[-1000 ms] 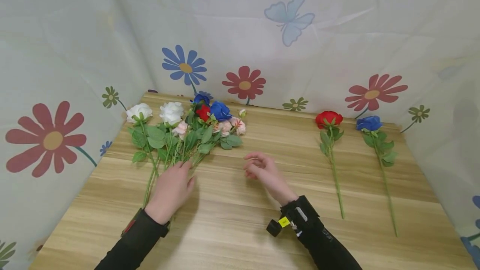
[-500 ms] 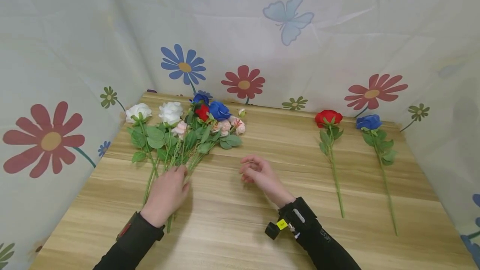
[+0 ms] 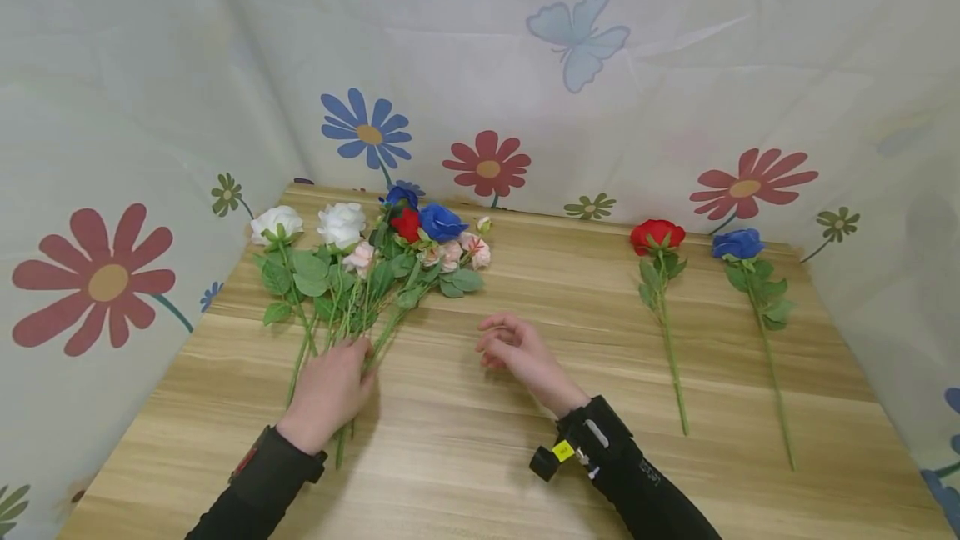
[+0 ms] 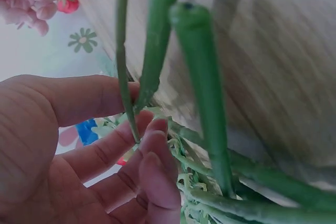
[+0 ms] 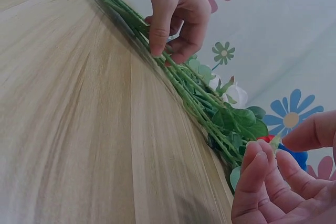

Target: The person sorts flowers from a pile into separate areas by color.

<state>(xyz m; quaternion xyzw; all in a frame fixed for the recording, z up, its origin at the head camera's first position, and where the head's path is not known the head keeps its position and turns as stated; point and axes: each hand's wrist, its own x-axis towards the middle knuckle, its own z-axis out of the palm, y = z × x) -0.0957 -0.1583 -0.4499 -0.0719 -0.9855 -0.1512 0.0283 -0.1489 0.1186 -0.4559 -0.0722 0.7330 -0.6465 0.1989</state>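
My left hand [image 3: 330,390] is low over the flower bunch at the left of the table, its thumb and fingers pinching green stems [image 4: 152,40]. Several more stems pass beneath that hand in the left wrist view. Past the fingers spread the bunch's heads: a white rose [image 3: 342,225], a red rose [image 3: 406,225], a blue rose [image 3: 442,222] and small pink flowers [image 3: 450,255]. Another white rose [image 3: 276,225] lies at the bunch's left side. Held above the middle of the table, my right hand [image 3: 525,357] has loosely bent fingers with nothing between them.
On the right side of the wooden table [image 3: 465,473], a single red rose [image 3: 657,237] and a single blue rose [image 3: 738,245] lie apart, stems toward me. A pale printed cloth [image 3: 450,48] hangs behind the table. Black cuffs with small cameras cover both wrists.
My left hand has drawn slightly toward me and left along the stems, and stems at the bunch's right side have shifted a little. The right hand has drifted slightly left.
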